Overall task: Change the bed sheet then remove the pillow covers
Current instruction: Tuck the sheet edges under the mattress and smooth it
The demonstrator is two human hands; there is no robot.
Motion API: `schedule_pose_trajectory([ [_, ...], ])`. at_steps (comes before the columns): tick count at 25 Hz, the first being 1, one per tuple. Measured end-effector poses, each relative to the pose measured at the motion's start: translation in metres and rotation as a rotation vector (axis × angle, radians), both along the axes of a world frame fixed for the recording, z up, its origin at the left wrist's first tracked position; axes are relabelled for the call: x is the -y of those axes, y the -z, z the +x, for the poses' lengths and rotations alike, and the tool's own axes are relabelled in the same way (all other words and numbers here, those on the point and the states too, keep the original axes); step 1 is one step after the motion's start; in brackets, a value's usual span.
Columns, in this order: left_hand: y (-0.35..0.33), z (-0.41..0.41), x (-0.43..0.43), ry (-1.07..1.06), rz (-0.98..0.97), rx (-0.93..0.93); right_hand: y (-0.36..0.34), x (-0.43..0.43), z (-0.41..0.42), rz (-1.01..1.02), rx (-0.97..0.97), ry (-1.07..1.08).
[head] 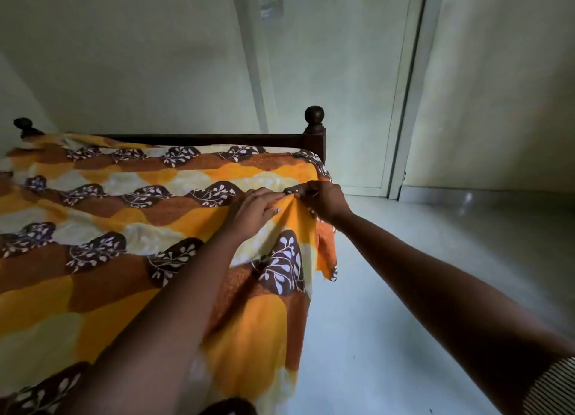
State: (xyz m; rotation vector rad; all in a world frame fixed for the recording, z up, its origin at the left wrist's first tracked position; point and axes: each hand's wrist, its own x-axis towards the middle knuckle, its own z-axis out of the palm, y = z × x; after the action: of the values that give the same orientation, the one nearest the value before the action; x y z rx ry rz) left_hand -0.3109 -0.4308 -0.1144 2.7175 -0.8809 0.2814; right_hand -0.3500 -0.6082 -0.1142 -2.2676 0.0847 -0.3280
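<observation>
An orange, brown and cream bed sheet with dark leaf patches covers the bed from the left edge to its right side, where it hangs over toward the floor. My right hand pinches a fold of the sheet at the bed's right edge, near the far corner. My left hand lies flat on the sheet just beside it, fingers pressing the cloth down. A bunched ridge of sheet rises between the two hands. No pillow is in view.
A dark wooden bed frame with a round-topped post stands at the far right corner, with another post at the far left. Pale walls and a closed door lie behind. Light tiled floor runs along the bed's right side.
</observation>
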Motion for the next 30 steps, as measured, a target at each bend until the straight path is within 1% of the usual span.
schedule_pose_trajectory([
  [2,-0.002,0.019,0.011,-0.136,-0.03,0.073,0.001,0.003,0.008,0.012,0.029,0.028],
  [3,-0.003,0.026,0.014,-0.222,-0.034,0.096,0.002,0.002,0.009,0.066,0.02,0.018],
  [4,-0.002,0.031,0.014,-0.275,-0.041,0.08,0.005,0.001,0.008,0.093,-0.026,-0.007],
  [5,-0.001,0.033,0.015,-0.26,-0.076,0.022,0.011,0.003,0.008,0.094,-0.078,-0.035],
  [7,-0.002,0.03,0.016,-0.11,-0.177,-0.179,0.025,0.011,0.009,0.057,-0.175,-0.076],
  [8,-0.005,0.024,0.018,-0.04,-0.186,-0.259,0.028,0.015,0.007,0.087,-0.186,-0.072],
  [9,-0.007,0.019,0.021,0.005,-0.147,-0.277,0.029,0.019,0.006,0.137,-0.178,-0.063],
  [10,-0.007,0.017,0.025,-0.003,-0.069,-0.232,0.028,0.022,0.007,0.154,-0.154,-0.063],
  [11,-0.007,0.015,0.031,-0.051,0.01,-0.141,0.026,0.023,0.008,0.121,-0.12,-0.063],
  [13,-0.004,0.013,0.044,-0.243,0.093,0.019,0.021,0.022,0.012,0.015,-0.063,-0.014],
  [15,-0.002,0.01,0.057,-0.393,0.133,0.124,0.021,0.018,0.016,0.023,-0.043,0.064],
  [16,-0.003,0.008,0.063,-0.414,0.132,0.129,0.022,0.017,0.016,0.044,-0.058,0.073],
  [18,-0.006,-0.003,0.068,-0.394,0.087,0.059,0.028,0.021,0.007,0.118,-0.08,0.035],
  [20,-0.011,-0.025,0.067,-0.343,0.05,0.049,0.039,0.032,-0.014,0.289,-0.06,0.006],
  [22,-0.016,-0.055,0.071,-0.289,-0.051,0.071,0.058,0.043,-0.041,0.396,-0.079,0.024],
  [24,-0.012,-0.096,0.08,-0.239,-0.22,-0.007,0.081,0.051,-0.069,0.433,-0.146,0.009],
  [25,-0.005,-0.118,0.083,-0.24,-0.311,-0.065,0.091,0.053,-0.082,0.476,-0.196,-0.043],
  [27,0.016,-0.163,0.087,-0.311,-0.517,-0.21,0.104,0.054,-0.105,0.619,-0.302,-0.188],
  [30,0.056,-0.228,0.095,-0.506,-0.831,-0.436,0.121,0.054,-0.126,0.775,-0.497,-0.248],
])
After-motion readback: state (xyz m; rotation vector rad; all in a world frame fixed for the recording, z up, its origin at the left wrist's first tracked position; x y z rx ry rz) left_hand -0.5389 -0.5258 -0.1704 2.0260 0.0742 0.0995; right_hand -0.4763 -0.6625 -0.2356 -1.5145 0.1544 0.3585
